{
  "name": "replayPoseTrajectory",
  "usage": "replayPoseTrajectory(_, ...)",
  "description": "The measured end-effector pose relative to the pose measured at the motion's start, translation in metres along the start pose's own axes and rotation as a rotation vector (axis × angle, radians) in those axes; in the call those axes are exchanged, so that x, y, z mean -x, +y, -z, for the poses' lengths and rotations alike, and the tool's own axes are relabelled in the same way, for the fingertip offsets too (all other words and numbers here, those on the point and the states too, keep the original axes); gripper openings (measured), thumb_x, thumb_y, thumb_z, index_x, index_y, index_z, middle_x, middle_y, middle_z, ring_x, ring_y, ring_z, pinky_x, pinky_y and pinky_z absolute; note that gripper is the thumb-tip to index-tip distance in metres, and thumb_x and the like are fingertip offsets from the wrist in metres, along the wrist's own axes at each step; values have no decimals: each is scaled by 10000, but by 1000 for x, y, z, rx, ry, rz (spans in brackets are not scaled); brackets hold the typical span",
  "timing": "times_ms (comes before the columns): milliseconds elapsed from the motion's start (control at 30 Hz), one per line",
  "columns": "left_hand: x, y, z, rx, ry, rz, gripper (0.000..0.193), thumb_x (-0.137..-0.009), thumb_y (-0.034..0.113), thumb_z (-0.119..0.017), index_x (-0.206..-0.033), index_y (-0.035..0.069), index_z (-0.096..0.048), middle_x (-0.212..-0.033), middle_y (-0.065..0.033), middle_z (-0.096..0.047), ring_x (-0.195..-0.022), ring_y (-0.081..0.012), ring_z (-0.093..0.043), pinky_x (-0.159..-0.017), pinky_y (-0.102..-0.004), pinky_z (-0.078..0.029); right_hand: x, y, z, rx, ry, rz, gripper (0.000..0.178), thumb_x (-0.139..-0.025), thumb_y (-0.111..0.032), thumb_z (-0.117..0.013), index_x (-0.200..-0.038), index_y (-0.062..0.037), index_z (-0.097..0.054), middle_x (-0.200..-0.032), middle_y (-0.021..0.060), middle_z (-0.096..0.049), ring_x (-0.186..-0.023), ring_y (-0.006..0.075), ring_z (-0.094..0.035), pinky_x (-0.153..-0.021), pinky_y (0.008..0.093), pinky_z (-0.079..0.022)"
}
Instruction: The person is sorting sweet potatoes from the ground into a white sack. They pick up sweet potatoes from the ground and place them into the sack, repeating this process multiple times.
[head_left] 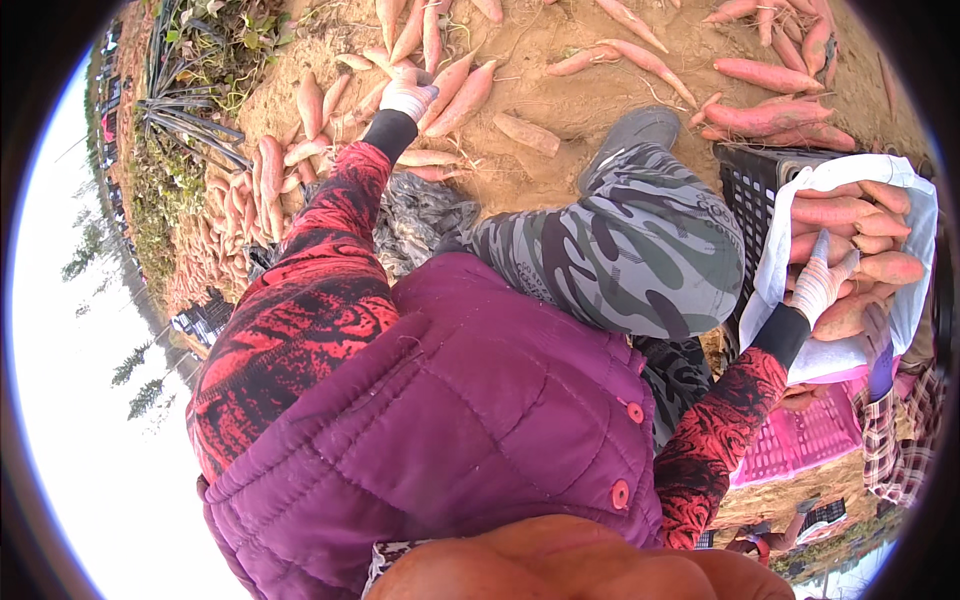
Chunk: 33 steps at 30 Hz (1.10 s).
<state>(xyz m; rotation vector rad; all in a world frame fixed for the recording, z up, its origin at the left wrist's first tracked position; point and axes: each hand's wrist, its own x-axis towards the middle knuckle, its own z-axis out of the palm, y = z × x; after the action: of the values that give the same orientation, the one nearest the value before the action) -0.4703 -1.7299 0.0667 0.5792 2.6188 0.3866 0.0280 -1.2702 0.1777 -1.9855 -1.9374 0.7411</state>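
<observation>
Pink sweet potatoes filled our white liner.
Our right grip lay on them, left grip at others left of the liner; closure we couldn't tell. Likely firm, best held mid-body.

Sweet potatoes look matt, the black crate plastic, its white liner smooth, the vest quilted cloth.

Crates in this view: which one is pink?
The pink crate, below the person's right hand in the picture; the white-lined crate above it is black.
</observation>
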Motion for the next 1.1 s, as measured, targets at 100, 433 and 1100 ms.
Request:
replayPoseTrajectory(100, 11, -1, -20, -89, -87, -30, 353, -771, 171, -764, -1071, 16, -661, -923, -154, -719, -869, -249, -695, -824, -320, -527, 8, -2, 7, -129, -147, -164, 778, -906, -396, -673, -1524, -154, -266, -1394, 215, -473, -1143, 349, -591, -842, 405, -577)
replayPoseTrajectory(433, 36, 74, -100, -639, 236, 178, 260, -945, 138, -463, -1174, 124, -587, -1122, -135, -621, -1054, -335, -605, -825, -516, -506, 10, 4, -7, 127, 59, 15, 839, -919, -535, -593, -1552, -166, -185, -1419, 262, -441, -1214, 412, -548, -999, 427, -490)
replayPoseTrajectory(1100, 48, 89, -86, -553, -266, -55, 378, -835, 292, -684, -1128, 65, -608, -1206, -192, -605, -1120, -336, -599, -948, -461, -473, 13, 14, -10, 119, 118, 93, 839, -881, -539, -632, -1526, -139, -276, -1450, 225, -445, -1252, 393, -529, -1017, 429, -465)
